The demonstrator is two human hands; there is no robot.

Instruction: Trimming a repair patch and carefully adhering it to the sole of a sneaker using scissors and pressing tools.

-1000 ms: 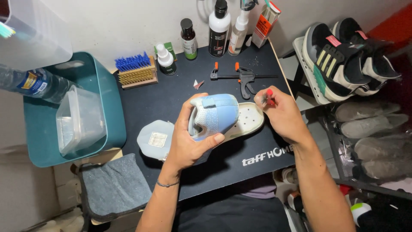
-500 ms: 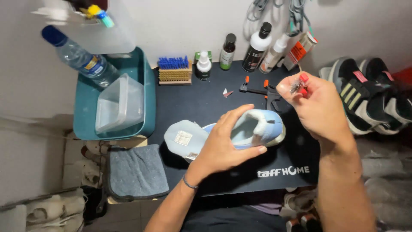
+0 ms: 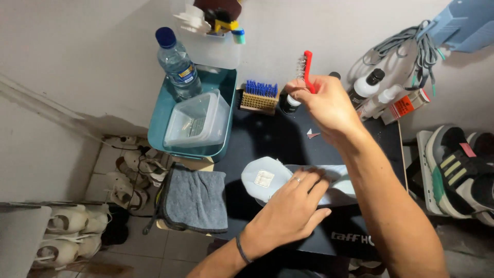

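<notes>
Right hand (image 3: 327, 105): raised at upper centre of the frame, fingers closed round the red handle of a small brush (image 3: 305, 66); short pale bristles face left; the brush is clear of everything else.

Left hand (image 3: 290, 208): lower centre, fingers spread, palm pressed flat on a shoe (image 3: 272, 180); it pins the shoe down and does not grip it.

Shoe: pale blue-white, lying on the dark surface (image 3: 267, 136) just under the left hand; a smooth rounded end with a small square label shows at left, the rest hidden by hand and forearm. Judged state of work: the brush is held off the shoe, so no brushing is under way; whether the shoe is already scrubbed cannot be told.

Surface: matte black mat, with a small pale scrap near its centre.

Upper centre, beyond the right hand: wooden brush with blue bristles (image 3: 260, 95), blocky; a dark bottle with a white cap just beside it.

Upper left: teal tub (image 3: 164, 121), hard plastic, holding a clear box (image 3: 198, 121) and a clear water bottle (image 3: 177, 64) with a blue cap.

Lower left: folded grey cloth (image 3: 195, 198), napped and soft.

Upper right: bottles (image 3: 368, 87) against the wall, coiled grey cable above.

Right edge: dark trainers (image 3: 455, 172) with pale stripes.
</notes>
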